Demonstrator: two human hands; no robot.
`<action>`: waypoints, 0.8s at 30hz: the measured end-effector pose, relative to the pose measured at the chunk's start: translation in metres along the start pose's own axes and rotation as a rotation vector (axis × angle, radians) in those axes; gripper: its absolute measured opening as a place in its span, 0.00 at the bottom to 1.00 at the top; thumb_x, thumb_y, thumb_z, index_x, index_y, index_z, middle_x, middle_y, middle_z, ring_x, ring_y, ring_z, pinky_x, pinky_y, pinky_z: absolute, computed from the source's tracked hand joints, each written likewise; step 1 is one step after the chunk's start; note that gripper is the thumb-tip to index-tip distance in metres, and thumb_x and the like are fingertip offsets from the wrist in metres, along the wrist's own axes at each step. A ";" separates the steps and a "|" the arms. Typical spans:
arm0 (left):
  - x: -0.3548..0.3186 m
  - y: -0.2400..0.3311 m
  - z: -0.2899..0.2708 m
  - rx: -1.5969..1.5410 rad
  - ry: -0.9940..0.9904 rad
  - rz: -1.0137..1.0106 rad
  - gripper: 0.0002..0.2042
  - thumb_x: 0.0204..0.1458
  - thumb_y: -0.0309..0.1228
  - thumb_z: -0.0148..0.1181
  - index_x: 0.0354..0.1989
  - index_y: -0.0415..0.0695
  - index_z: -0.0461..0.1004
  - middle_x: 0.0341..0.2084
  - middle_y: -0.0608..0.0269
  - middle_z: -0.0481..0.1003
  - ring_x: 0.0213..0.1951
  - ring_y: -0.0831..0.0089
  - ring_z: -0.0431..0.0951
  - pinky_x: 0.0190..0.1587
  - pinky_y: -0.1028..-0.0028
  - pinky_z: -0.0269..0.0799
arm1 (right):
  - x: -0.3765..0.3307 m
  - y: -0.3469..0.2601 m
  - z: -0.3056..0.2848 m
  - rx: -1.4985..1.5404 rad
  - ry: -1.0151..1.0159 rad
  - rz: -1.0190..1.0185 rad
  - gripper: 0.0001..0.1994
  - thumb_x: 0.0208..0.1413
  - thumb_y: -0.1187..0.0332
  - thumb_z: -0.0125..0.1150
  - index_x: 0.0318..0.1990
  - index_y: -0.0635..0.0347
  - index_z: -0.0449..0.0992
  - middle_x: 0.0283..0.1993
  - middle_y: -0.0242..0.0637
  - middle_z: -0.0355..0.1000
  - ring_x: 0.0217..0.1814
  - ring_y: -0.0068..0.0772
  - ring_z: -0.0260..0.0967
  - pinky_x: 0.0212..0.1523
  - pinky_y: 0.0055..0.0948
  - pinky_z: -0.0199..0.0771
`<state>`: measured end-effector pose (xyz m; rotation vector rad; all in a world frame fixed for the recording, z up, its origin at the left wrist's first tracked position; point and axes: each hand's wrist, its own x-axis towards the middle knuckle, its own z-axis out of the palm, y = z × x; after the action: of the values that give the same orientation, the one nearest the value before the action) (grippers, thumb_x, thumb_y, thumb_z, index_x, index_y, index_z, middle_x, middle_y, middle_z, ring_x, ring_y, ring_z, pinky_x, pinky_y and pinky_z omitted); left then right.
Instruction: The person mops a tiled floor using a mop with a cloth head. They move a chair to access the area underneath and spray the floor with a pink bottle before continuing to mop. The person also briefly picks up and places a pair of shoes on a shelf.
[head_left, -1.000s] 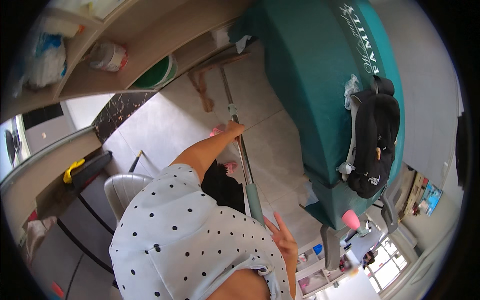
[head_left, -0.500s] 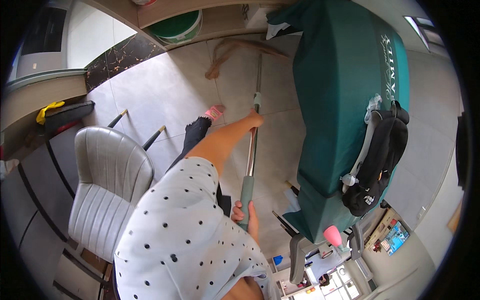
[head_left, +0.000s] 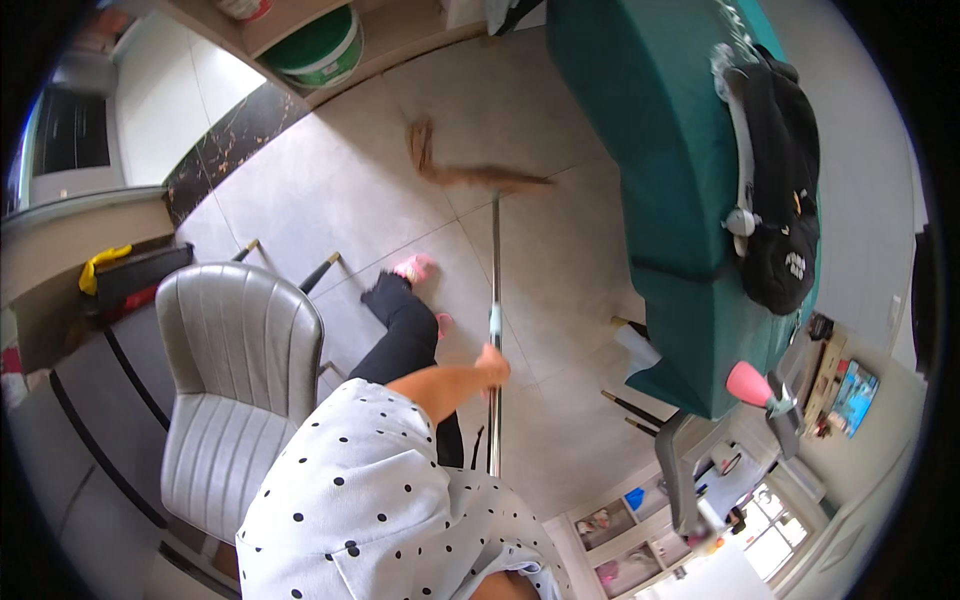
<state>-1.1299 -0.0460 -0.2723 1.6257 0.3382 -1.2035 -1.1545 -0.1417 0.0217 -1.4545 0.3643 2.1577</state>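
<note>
A mop with a long metal pole (head_left: 495, 270) slants down to the floor ahead of me. Its brown, string-like head (head_left: 470, 175) lies on the grey tiles, blurred and trailing to the left. My left hand (head_left: 491, 368) is wrapped round the pole, just below a pale green collar (head_left: 495, 318). Lower down, the pole's near end passes out of sight behind my white dotted shirt (head_left: 350, 490). My right hand is hidden there. My feet in pink slippers (head_left: 414, 267) stand left of the pole.
A grey padded chair (head_left: 240, 400) stands to the left. On the right is a table under a dark green cloth (head_left: 680, 230), with a black bag (head_left: 780, 190) on it. Chair legs (head_left: 632, 410) jut out below. A green-lidded bucket (head_left: 320, 50) sits on a low shelf ahead.
The mop head has swung nearer, its long end now trailing right. My left hand has come closer to me with the pole. My right hand and the pole's green grip have gone from view.
</note>
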 end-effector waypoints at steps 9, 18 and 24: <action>-0.130 0.045 0.117 -1.290 0.401 -0.324 0.19 0.45 0.35 0.48 0.40 0.35 0.53 0.27 0.47 0.70 0.21 0.53 0.74 0.17 0.63 0.73 | -0.059 0.039 0.018 -0.484 0.264 -0.059 0.15 0.54 0.61 0.45 0.45 0.59 0.58 0.24 0.34 0.63 0.20 0.23 0.60 0.22 0.22 0.63; -0.179 -0.117 0.022 -1.443 0.900 -0.248 0.19 0.45 0.41 0.53 0.31 0.32 0.65 0.23 0.50 0.72 0.23 0.62 0.75 0.23 0.68 0.71 | -0.065 -0.004 0.043 -0.815 0.199 -0.129 0.14 0.54 0.66 0.47 0.46 0.60 0.59 0.23 0.34 0.64 0.19 0.22 0.62 0.21 0.22 0.63; -0.239 -0.206 -0.061 -1.534 1.211 -0.261 0.12 0.43 0.33 0.54 0.24 0.34 0.65 0.14 0.57 0.69 0.17 0.70 0.72 0.17 0.69 0.71 | 0.043 -0.108 0.084 -0.356 -0.197 -0.166 0.13 0.54 0.66 0.46 0.44 0.61 0.59 0.21 0.33 0.63 0.17 0.24 0.62 0.19 0.23 0.65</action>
<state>-1.3526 0.1712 -0.1931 0.6476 1.7253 0.2412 -1.1740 0.0005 0.0215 -1.3769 -0.2149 2.2815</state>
